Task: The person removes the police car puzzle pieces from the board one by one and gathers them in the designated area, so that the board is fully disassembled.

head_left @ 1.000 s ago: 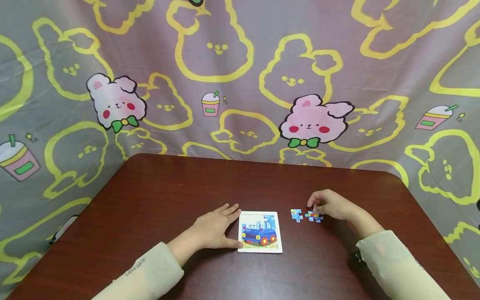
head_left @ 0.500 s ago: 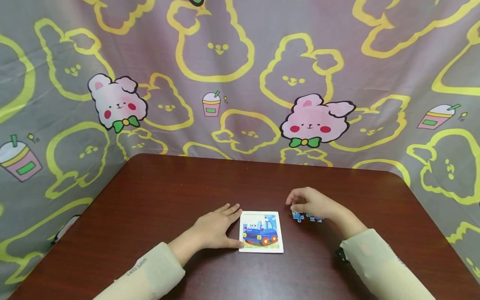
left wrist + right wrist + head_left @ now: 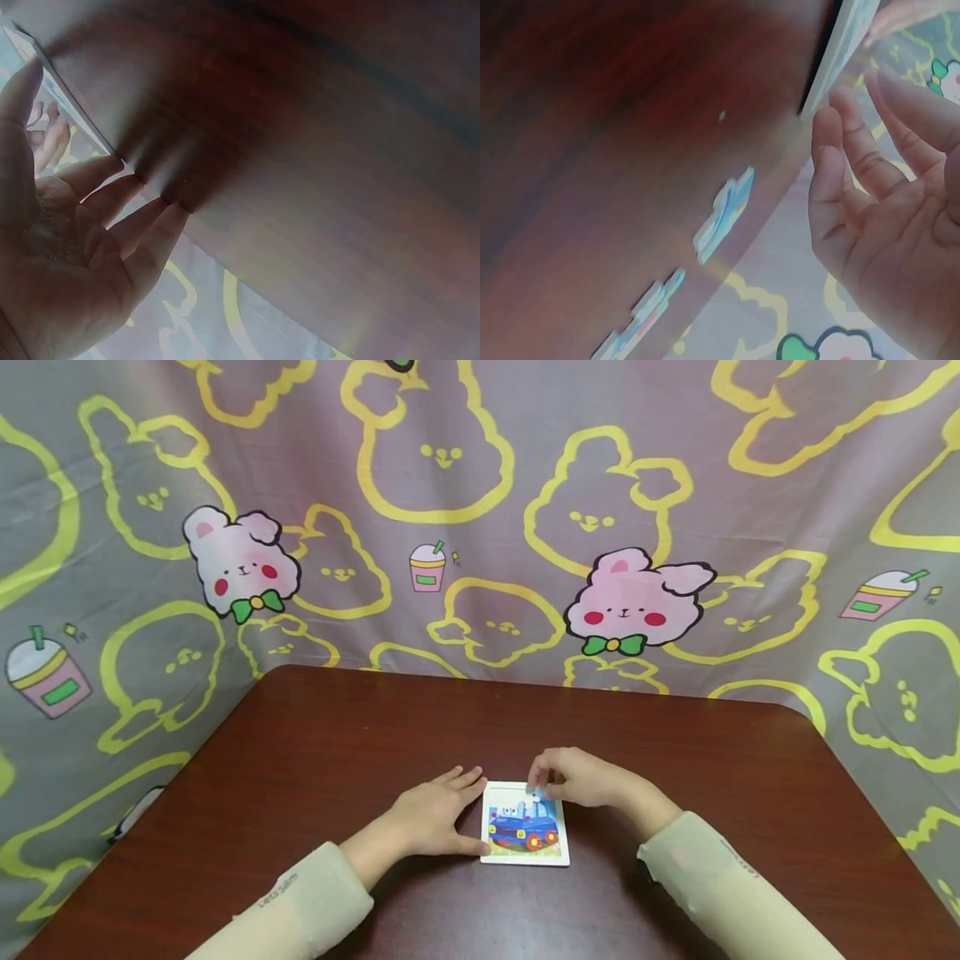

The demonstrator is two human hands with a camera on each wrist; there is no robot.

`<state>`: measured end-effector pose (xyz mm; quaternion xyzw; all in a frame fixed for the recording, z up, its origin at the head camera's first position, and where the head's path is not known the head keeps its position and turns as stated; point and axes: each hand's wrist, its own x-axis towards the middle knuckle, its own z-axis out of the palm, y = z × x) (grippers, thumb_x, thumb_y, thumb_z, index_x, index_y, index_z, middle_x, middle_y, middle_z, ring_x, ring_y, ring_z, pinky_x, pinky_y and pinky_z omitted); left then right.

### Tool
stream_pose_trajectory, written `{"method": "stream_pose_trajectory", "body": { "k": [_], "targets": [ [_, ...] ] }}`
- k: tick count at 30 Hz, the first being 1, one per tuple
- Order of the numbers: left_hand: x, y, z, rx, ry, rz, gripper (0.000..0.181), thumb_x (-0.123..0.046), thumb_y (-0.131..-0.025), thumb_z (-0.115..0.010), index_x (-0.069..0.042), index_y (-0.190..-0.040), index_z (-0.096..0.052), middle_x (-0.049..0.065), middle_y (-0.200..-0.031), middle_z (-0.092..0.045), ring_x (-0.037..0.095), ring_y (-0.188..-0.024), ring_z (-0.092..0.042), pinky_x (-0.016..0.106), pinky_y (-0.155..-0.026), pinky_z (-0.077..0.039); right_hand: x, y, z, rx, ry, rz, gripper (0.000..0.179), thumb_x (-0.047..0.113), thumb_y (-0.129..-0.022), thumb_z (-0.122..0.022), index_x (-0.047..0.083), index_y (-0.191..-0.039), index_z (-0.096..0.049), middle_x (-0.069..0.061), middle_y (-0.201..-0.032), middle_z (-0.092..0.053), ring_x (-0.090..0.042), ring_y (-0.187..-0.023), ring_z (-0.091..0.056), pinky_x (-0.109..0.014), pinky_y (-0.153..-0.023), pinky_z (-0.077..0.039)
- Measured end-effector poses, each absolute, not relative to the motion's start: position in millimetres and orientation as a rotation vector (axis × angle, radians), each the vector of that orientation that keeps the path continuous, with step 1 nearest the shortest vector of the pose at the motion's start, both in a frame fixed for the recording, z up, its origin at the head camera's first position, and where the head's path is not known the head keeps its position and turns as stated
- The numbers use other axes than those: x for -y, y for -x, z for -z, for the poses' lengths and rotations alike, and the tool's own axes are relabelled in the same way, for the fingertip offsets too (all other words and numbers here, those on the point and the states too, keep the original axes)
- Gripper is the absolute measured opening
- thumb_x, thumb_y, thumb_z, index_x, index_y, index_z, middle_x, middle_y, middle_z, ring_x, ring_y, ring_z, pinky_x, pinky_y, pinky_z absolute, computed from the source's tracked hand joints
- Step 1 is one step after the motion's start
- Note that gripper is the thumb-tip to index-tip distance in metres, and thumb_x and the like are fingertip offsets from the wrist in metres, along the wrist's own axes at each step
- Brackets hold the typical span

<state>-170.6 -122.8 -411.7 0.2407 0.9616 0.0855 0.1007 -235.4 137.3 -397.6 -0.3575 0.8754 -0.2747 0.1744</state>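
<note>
A square jigsaw puzzle (image 3: pixel 522 831) with a white frame and a blue cartoon car lies on the table. Its upper left part is bare white. Along the left edge my left hand (image 3: pixel 429 817) rests with fingers spread, the thumb at the lower left corner. My right hand (image 3: pixel 581 777) is over the upper right corner, fingers bent and fingertips right at the picture. I cannot tell whether they pinch a piece there. In the right wrist view, a blue puzzle piece (image 3: pixel 724 216) and a multicoloured puzzle piece (image 3: pixel 641 322) lie on the table; the right hand hides both in the head view.
The dark red-brown wooden table (image 3: pixel 375 735) has rounded far corners. A grey-pink curtain (image 3: pixel 480 552) printed with cartoon rabbits and cups hangs around its back and sides.
My right hand has moved left, from over the loose puzzle pieces to the upper right corner of the puzzle. The left hand has stayed at the puzzle's left edge.
</note>
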Motion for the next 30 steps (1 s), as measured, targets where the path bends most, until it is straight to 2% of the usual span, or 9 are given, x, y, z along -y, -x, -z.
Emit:
{"method": "stream_pose_trajectory", "body": {
  "k": [5,10,20,30],
  "targets": [
    [122.0,170.9,412.1,-2.835,-0.709,-0.25,0.098,-0.07,-0.077,-0.07,-0.013,-0.152,-0.042,0.003,-0.161,-0.035,0.028,-0.15,-0.033,0.049,-0.112,-0.041,-131.6,232.5,399.4,-2.473,1.026,0.708,0.017,0.004,-0.088,-0.072,0.017,-0.099,-0.072,-0.003,-0.099,-0.059,-0.013,-0.08,-0.053,-0.026,-0.073,-0.048],
    [123.3,169.9,411.4,-2.832,-0.703,-0.259,0.098,-0.069,-0.077,-0.071,-0.013,-0.152,-0.042,0.004,-0.161,-0.035,0.028,-0.15,-0.033,0.049,-0.111,-0.042,-129.1,231.0,399.1,-2.448,1.036,0.669,0.019,0.003,-0.086,-0.074,0.019,-0.098,-0.073,-0.003,-0.103,-0.055,-0.015,-0.083,-0.052,-0.027,-0.075,-0.047],
    [124.0,169.9,413.1,-2.836,-0.711,-0.262,0.098,-0.069,-0.077,-0.07,-0.014,-0.152,-0.042,0.004,-0.161,-0.035,0.028,-0.15,-0.033,0.049,-0.111,-0.042,-129.4,229.4,401.1,-2.446,1.058,0.624,0.02,0.005,-0.083,-0.078,0.02,-0.093,-0.069,0.001,-0.102,-0.053,-0.016,-0.09,-0.051,-0.028,-0.078,-0.046],
    [123.8,171.2,413.9,-2.836,-0.708,-0.247,0.098,-0.069,-0.077,-0.07,-0.014,-0.153,-0.041,0.003,-0.162,-0.034,0.027,-0.15,-0.032,0.049,-0.11,-0.043,-128.7,230.2,401.7,-2.441,1.054,0.628,0.023,0.004,-0.082,-0.078,0.021,-0.092,-0.067,0.001,-0.102,-0.053,-0.017,-0.095,-0.052,-0.033,-0.084,-0.051]
  ]
}}
